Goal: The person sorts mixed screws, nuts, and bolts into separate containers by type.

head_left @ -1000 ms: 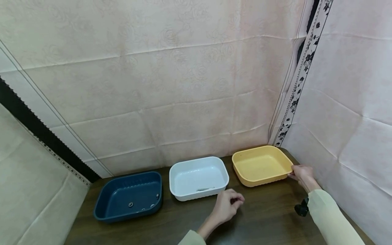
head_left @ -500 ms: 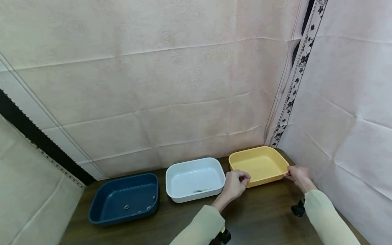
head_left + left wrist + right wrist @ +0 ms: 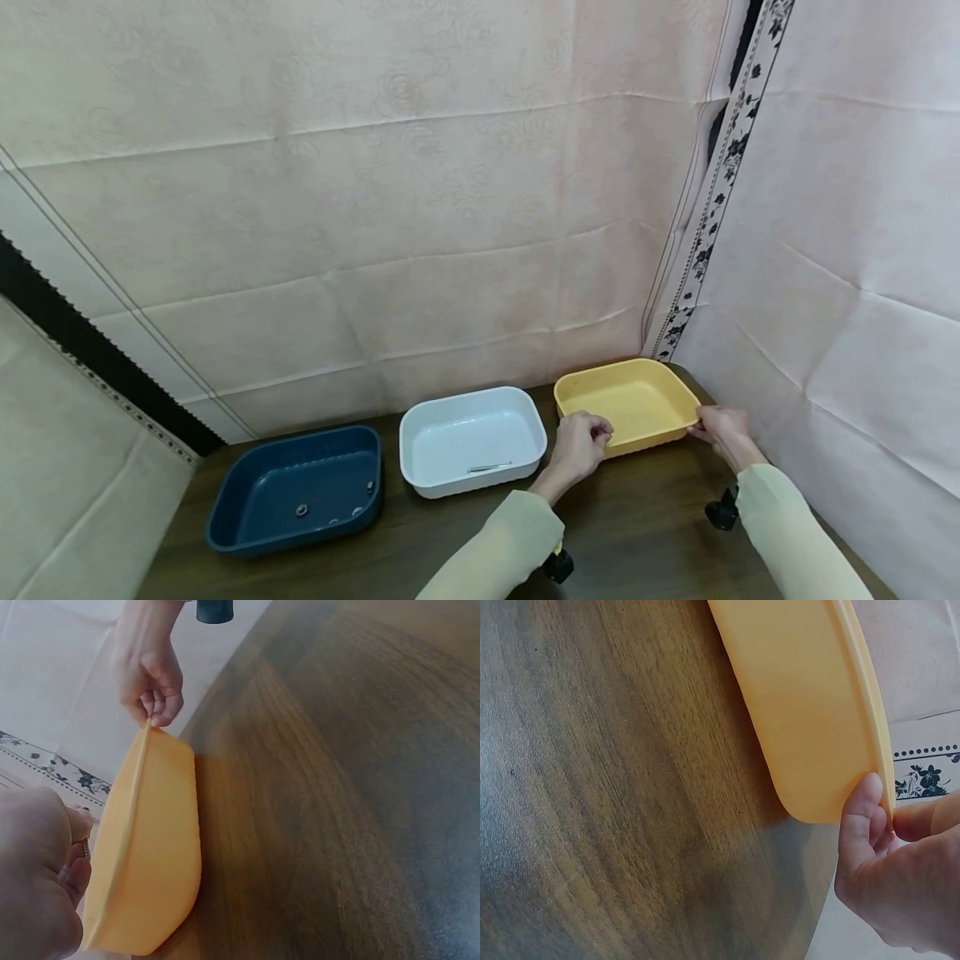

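My right hand (image 3: 724, 432) pinches the rim of the yellow tray (image 3: 633, 400) at its near right corner; the right wrist view shows the thumb outside the wall and a finger over the edge. At the tray's front left, my left hand (image 3: 583, 444) hangs over the rim with curled fingers. Between thumb and fingers, the left wrist view shows a small threaded metal screw (image 3: 86, 847), mostly hidden by the hand. The yellow tray's visible floor holds nothing.
Left of the yellow tray stands a white tray (image 3: 416, 450) with a thin metal rod (image 3: 489, 467) inside. Farther left, a blue tray (image 3: 258, 492) contains a nut (image 3: 302, 510) and a few other small metal pieces. Cloth walls rise behind the wooden table (image 3: 630, 533) and at both sides.
My left hand has moved right and forward, from in front of the white tray to over the yellow tray's rim. My right hand keeps its pinch; the view has shifted slightly right.
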Demonstrator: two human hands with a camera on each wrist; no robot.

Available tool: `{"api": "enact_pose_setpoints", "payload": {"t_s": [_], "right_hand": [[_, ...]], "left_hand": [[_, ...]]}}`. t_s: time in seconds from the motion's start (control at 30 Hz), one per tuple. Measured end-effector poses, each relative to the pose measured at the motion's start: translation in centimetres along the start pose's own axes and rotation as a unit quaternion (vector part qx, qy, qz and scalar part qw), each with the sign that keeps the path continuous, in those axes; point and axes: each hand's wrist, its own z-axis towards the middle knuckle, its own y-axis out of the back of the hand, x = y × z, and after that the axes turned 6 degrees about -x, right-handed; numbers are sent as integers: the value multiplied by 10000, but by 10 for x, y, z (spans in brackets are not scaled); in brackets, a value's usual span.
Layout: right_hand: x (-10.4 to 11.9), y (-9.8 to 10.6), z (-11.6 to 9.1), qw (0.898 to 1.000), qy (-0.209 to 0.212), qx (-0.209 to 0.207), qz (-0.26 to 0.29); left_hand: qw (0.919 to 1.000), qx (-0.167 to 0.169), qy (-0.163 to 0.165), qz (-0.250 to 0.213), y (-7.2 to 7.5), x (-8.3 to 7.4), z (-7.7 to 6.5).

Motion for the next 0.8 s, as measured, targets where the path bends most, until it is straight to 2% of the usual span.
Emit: {"api": "enact_pose_setpoints", "payload": {"t_s": [0.23,0.47,0.8], "right_hand": [[-3,0,1,10000,-42,-12,-66],[-3,-1,1,10000,33,-67,-16],[-3,-2,-1,9999,108,-88,95]], "left_hand": [[9994,-84,-177,279,-8,3,0],[9981,17,-177,597,-10,6,2],[9975,25,-180,689,-14,9,2]]}}
